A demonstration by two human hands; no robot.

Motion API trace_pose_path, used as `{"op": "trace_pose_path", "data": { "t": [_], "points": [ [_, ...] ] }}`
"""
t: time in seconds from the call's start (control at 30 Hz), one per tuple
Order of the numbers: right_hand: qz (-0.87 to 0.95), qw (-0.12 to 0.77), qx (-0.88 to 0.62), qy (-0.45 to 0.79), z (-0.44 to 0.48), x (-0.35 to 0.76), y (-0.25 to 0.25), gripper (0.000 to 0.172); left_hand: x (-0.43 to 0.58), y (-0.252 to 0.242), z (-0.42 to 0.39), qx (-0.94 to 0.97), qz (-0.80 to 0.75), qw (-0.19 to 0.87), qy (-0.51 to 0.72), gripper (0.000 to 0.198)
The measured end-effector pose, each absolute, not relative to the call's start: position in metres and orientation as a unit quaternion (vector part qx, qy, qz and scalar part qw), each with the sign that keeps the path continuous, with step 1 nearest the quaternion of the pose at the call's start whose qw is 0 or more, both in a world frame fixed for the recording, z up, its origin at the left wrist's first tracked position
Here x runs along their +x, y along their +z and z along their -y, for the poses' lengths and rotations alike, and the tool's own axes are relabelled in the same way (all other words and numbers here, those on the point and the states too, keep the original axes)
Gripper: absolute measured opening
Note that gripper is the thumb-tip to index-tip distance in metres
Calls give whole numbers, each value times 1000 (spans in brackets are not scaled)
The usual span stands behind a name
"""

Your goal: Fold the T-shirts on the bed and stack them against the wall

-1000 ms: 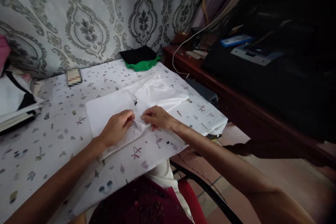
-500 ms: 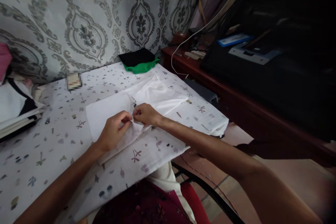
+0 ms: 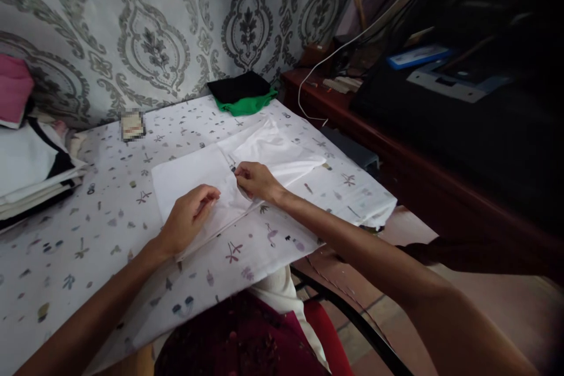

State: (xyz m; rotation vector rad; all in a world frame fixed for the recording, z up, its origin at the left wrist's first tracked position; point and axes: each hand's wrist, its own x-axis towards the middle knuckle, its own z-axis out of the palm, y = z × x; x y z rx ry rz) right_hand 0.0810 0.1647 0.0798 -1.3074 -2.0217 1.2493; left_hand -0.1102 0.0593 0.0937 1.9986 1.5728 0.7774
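A folded white garment (image 3: 189, 176) lies on the patterned tablecloth, smooth at its left part and wrinkled toward the right. My right hand (image 3: 255, 181) is over its middle, fingers pinched on the cloth along an opening. A small dark mark shows at that opening beside the fingertips; too little of it is visible to name it. My left hand (image 3: 191, 214) hovers just left of it, above the garment's near part. Its fingers are curved, with a small gap to the thumb and no cloth visible between them.
A black and green folded cloth pile (image 3: 242, 94) sits at the table's back edge. At left is a stack of folded clothes (image 3: 35, 170). A small pixelated item (image 3: 133, 125) rests near the wall. A dark red desk (image 3: 396, 153) with a white cable (image 3: 304, 82) stands right.
My left hand has let go of the cloth and drawn slightly apart from my right hand. The raised fold between them has dropped flatter. The view has shifted a little.
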Motion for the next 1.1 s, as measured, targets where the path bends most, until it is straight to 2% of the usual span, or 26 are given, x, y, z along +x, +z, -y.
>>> {"op": "trace_pose_path", "data": {
  "t": [0.1, 0.17, 0.4, 0.63, 0.77, 0.87, 1.0, 1.1],
  "points": [
    [701, 257, -471, 470, -153, 88, 86, 21, -120, 87, -45, 771, -553, 179, 260, 22],
    [703, 266, -467, 467, -145, 94, 88, 17, -123, 79, -36, 794, -535, 148, 248, 25],
    [782, 184, -453, 387, -130, 109, 81, 26, -130, 60, -14, 845, -484, 103, 202, 31],
    [794, 177, -468, 346, -129, 106, 77, 27, -133, 66, -3, 848, -483, 45, 214, 20],
    [777, 214, -460, 371, -132, 103, 75, 23, -133, 73, -3, 865, -454, 41, 211, 24],
    [785, 194, -460, 368, -133, 102, 74, 22, -136, 78, -3, 873, -445, 65, 188, 24],
    [806, 148, -488, 301, -129, 100, 79, 29, -142, 81, -3, 874, -441, 80, 185, 19],
    [833, 177, -475, 221, -124, 90, 83, 28, -143, 78, -6, 861, -459, 62, 210, 25]
  ]
}}
